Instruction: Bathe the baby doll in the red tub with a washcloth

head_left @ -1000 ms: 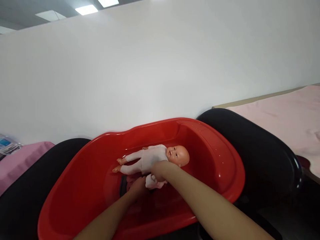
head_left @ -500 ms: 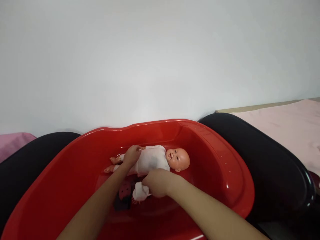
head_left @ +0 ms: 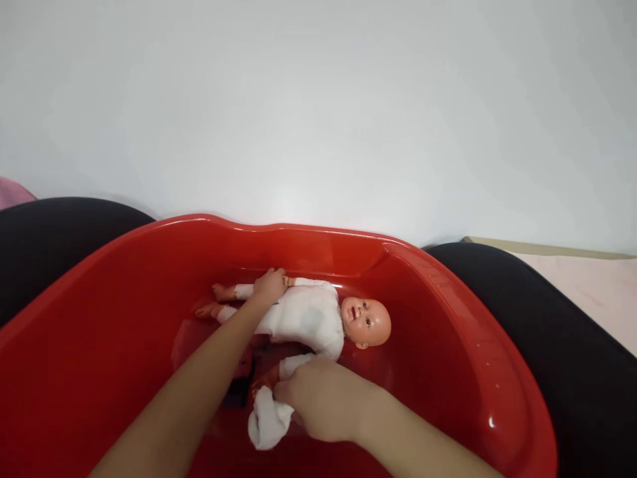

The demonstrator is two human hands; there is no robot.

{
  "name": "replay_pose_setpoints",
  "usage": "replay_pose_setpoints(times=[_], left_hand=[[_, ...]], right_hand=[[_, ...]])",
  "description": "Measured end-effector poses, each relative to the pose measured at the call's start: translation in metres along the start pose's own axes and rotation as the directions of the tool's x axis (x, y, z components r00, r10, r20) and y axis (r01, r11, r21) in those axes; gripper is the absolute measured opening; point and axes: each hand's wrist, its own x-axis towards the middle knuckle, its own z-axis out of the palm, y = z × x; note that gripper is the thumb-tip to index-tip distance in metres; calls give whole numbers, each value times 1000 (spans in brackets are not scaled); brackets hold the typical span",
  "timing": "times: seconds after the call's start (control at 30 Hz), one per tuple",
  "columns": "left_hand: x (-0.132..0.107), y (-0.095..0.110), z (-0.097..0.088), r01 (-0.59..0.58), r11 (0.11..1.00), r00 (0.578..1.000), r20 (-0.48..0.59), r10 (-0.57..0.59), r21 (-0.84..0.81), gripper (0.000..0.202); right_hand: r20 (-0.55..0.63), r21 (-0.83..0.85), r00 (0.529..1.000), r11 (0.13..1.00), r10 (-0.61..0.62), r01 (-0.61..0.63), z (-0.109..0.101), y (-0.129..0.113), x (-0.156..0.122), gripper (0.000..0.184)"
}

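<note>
A baby doll in a white suit lies on its back inside a red plastic tub, head to the right. My left hand rests on the doll's hips, fingers curled over them. My right hand is closed on a small white cloth that hangs from the fingers, right beside the doll's near arm.
The tub sits against a white wall. Black rounded surfaces flank it on both sides. A pink cloth covers a surface at far right. A dark drain area shows on the tub floor.
The view has tilted down and closer to the tub. My right hand drew the white cloth toward me, off the doll's near arm. My left hand stayed on the doll's hips.
</note>
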Motion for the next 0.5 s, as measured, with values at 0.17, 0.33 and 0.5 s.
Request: replay_pose_setpoints(times=[0.17, 0.33, 0.5], left_hand=[[6, 1, 6, -42, 999, 999, 26, 42, -6, 27], [9, -4, 2, -60, 992, 998, 11, 62, -114, 18], [8, -9, -2, -108, 938, 994, -36, 102, -331, 12]], right_hand=[[8, -34, 997, 996, 79, -79, -5, 6, -3, 16], [-137, 84, 957, 965, 257, -247, -7, 22, -3, 15], [-378, 376, 836, 891, 398, -255, -8, 40, 3, 15]])
